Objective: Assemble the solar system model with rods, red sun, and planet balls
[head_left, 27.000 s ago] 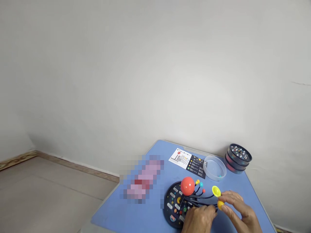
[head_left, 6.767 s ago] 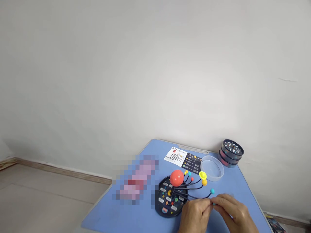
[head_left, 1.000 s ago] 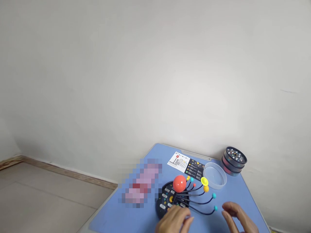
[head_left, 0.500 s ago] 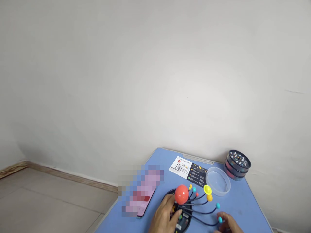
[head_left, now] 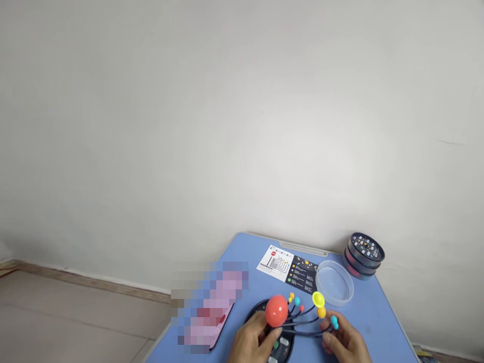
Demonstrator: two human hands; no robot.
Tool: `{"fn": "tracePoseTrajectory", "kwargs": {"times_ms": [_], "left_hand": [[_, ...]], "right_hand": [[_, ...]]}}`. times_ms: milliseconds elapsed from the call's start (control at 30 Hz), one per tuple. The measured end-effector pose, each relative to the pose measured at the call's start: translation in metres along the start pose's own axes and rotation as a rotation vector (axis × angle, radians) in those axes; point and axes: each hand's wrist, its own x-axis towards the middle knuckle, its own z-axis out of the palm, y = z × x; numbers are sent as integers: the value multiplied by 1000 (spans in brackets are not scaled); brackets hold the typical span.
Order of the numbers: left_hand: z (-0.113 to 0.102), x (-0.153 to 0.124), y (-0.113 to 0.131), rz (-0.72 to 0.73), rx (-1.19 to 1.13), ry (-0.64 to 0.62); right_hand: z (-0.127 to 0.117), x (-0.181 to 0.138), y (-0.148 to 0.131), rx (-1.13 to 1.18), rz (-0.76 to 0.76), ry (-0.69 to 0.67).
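Note:
A solar system model stands on the blue table. Its large red ball (head_left: 277,310) tops a post on a round black base (head_left: 286,348). Curved black arms fan out to the right, tipped with small balls, among them a yellow ringed ball (head_left: 318,299), an orange ball (head_left: 321,312) and two cyan balls (head_left: 334,321) close together. My left hand (head_left: 252,339) is closed round the post just below the red ball; its grip is partly hidden. With thumb and fingers, my right hand (head_left: 346,341) pinches the outer arms near the cyan balls.
A printed instruction sheet (head_left: 275,264) lies behind the model, beside a clear round lid (head_left: 335,283). Stacked round black containers (head_left: 364,255) stand at the back right corner. A blurred phone (head_left: 215,307) lies on the left. The wall rises behind the table (head_left: 381,322).
My right hand has moved up and inward onto the outer arms. The lowest arm has swung upward, bringing its cyan ball beside the other. My left hand stays at the post.

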Motion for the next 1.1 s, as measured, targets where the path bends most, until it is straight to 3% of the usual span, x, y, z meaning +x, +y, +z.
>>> {"fn": "tracePoseTrajectory", "kwargs": {"times_ms": [200, 367, 567, 700, 767, 900, 1000, 1100], "left_hand": [[-2, -2, 5, 27, -58, -7], [1, -3, 8, 8, -51, 40], [12, -2, 8, -24, -87, 164], [16, 0, 6, -24, -179, 191], [18, 1, 4, -20, -208, 201], [21, 2, 0, -20, -240, 220], [19, 3, 0, -17, -262, 183], [16, 4, 1, -15, -278, 136]], "right_hand": [[6, 9, -16, -84, 48, -34], [3, 15, -24, -184, 111, -177], [6, 10, -13, -181, 84, -109], [-9, 11, -13, -254, 47, -166], [-24, 13, -22, -360, -35, -172], [-44, 13, -57, -667, -382, 43], [-28, 11, -84, -796, -685, 58], [9, 12, -98, -811, -841, -86]]}}
